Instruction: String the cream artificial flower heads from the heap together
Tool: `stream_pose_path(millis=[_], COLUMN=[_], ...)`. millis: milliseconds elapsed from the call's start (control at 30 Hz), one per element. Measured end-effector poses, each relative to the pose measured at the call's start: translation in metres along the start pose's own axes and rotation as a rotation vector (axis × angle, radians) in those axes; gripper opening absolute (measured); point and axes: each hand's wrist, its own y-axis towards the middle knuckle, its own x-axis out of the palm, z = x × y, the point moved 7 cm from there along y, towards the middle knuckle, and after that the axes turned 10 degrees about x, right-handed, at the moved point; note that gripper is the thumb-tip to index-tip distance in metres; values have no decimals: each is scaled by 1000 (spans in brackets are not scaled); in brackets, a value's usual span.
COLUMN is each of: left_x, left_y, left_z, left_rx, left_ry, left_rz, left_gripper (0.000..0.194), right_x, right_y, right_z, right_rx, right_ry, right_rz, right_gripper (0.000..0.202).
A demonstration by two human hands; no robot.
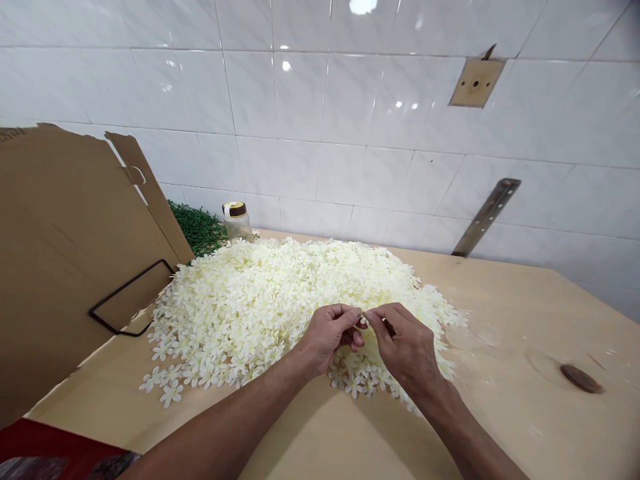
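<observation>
A broad heap of cream-white artificial flowers (300,273) spreads over the table in front of me. Just above its near side, my left hand (335,333) and my right hand (405,343) meet fingertip to fingertip. Both pinch, thumb against forefinger, at a small whitish piece (364,321) that is mostly hidden by the fingers. Whether it is a whole flower or only part of one, I cannot tell. The left hand's other fingers curl loosely below it. A few single flowers (171,393) lie apart at the heap's left front edge.
A cardboard box (75,253) stands at left, with a black wire frame (113,303) against it. Behind the heap are green artificial foliage (197,227) and a lidded clear jar (239,223). At right lie a dark oval object (581,379) and a metal bracket (486,219) against the tiled wall.
</observation>
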Motion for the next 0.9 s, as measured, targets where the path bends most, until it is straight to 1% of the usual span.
stream_pose_path(millis=[167, 300, 433, 500, 600, 900], left_x=[1, -1, -4, -5, -5, -3], left_y=[0, 1, 2, 2, 2, 0], left_z=[-1, -4, -6, -4, -4, -4], left_rx=[4, -16, -20, -10, -13, -19], left_ry=[-4, -13, -44, -46, -21, -15], left_rz=[-4, 16, 47, 59, 60, 37], left_gripper=[39, 41, 41, 41, 42, 43], right_x=[1, 2, 4, 4, 3, 2], right_y=[0, 1, 2, 2, 2, 2], right_z=[0, 5, 7, 5, 3, 0], right_rx=[1, 79, 134, 125, 111, 83], right_ry=[-23, -7, 36, 64, 90, 83], right_rz=[23, 10, -40, -55, -44, -32], right_gripper=[24, 26, 27, 24, 20, 20])
